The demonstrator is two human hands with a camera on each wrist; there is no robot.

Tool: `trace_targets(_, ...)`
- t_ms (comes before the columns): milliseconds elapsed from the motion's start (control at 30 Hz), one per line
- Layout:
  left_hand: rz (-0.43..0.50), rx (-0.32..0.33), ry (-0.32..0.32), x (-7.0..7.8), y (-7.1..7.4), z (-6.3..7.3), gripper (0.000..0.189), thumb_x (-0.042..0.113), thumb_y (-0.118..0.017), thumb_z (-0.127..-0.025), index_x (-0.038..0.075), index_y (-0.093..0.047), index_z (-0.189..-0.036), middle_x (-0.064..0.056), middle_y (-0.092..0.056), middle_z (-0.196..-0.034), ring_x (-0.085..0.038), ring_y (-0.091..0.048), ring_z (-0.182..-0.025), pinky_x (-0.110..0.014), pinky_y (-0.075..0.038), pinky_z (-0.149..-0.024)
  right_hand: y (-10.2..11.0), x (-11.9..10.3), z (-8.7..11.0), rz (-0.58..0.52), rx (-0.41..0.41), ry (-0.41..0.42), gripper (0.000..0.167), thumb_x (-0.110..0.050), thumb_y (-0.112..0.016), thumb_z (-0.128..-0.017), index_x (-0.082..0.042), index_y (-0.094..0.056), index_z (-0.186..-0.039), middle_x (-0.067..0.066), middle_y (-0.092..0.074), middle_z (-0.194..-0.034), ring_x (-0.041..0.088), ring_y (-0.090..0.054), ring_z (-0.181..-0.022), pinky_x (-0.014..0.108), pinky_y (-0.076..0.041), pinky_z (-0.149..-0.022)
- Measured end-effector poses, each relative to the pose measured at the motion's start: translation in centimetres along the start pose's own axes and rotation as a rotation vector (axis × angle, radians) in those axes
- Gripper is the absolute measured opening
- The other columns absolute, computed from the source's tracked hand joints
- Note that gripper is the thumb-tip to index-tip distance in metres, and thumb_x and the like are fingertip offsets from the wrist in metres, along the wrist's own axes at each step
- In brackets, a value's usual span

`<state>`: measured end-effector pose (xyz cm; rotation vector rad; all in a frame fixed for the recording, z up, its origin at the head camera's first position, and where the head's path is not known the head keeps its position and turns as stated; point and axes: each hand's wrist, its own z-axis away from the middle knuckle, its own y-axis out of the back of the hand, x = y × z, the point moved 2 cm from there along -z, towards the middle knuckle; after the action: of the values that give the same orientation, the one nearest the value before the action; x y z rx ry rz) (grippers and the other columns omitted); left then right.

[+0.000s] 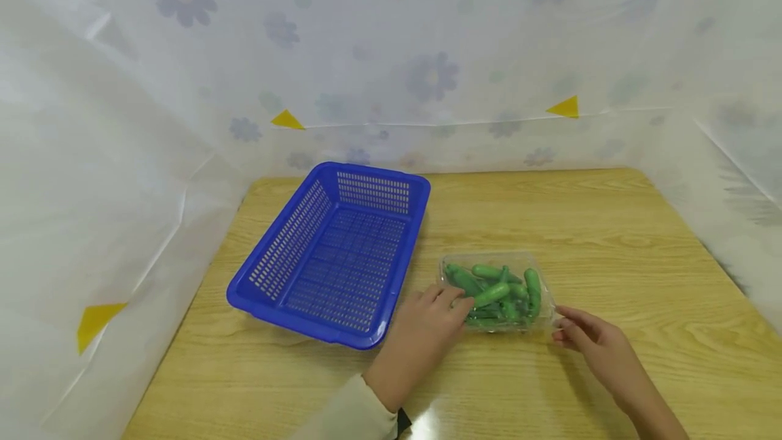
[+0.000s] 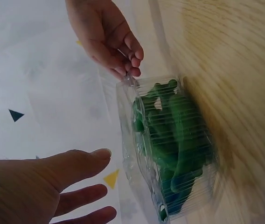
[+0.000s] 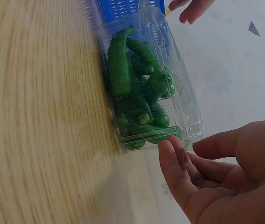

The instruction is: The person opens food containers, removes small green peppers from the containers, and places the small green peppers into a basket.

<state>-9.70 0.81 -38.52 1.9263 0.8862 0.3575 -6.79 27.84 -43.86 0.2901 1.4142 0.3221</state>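
A clear plastic clamshell box [image 1: 546, 284] stands on the table with its lid closed. Inside lie several green peppers [image 1: 491, 295], seen through the ribbed wall in both wrist views. My right hand [image 1: 601, 355] pinches the rim at the box's right corner between thumb and fingers. Over the left side of the box, my left hand [image 1: 427, 324] reaches from the front and overlaps it in the head view. The left wrist view shows that hand with its thumb [image 2: 76, 165] and fingers extended, apart from the lid, nothing between them.
A blue plastic basket [image 1: 400, 250] with slotted walls stands left of the box, close to my left forearm. The wooden table [image 1: 635, 250] extends behind and to the right. White flower-printed sheeting [image 1: 391, 32] encloses the back and sides, with yellow triangles on it.
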Motion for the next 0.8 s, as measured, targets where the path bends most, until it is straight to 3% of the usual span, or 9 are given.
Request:
trace_targets(333, -0.027, -0.176, 0.015, 1.5, -1.5, 0.1, 0.033, 0.016, -0.07, -0.082, 0.022, -0.058, -0.112, 0.003, -0.054, -0.106, -0.014, -0.05, -0.094, -0.023, -0.045, -0.063, -0.4, 0.6, 0.0, -0.135, -0.028, 0.021, 0.053, -0.024, -0.043, -0.1, 0.015, -0.032, -0.135, 0.022, -0.059, -0.111, 0.018, -0.065, -0.091, 0.027, -0.052, -0.078)
trace_targets(467, -0.018, -0.18, 0.022, 1.5, -1.7, 0.2, 0.033, 0.014, -0.07, -0.082, 0.022, -0.058, -0.112, 0.003, -0.053, -0.106, -0.013, -0.048, -0.092, -0.023, -0.045, -0.063, -0.5, 0.7, -0.1, -0.222, -0.048, 0.009, 0.056, -0.021, -0.044, -0.099, 0.017, -0.027, -0.135, 0.016, -0.06, -0.107, 0.018, -0.065, -0.092, 0.026, -0.052, -0.079)
trace_targets(800, 0.024, -0.148, -0.004, 1.4, -2.3, 0.4, 0.041, 0.014, -0.071, -0.081, 0.024, -0.06, -0.118, 0.004, -0.054, -0.11, -0.014, -0.049, -0.099, -0.022, -0.048, -0.069, -1.1, 1.1, -0.3, -0.356, -0.045, -0.145, 0.064, -0.028, -0.049, -0.097, 0.013, -0.023, -0.139, 0.008, -0.059, -0.107, 0.013, -0.062, -0.095, 0.024, -0.049, -0.084)
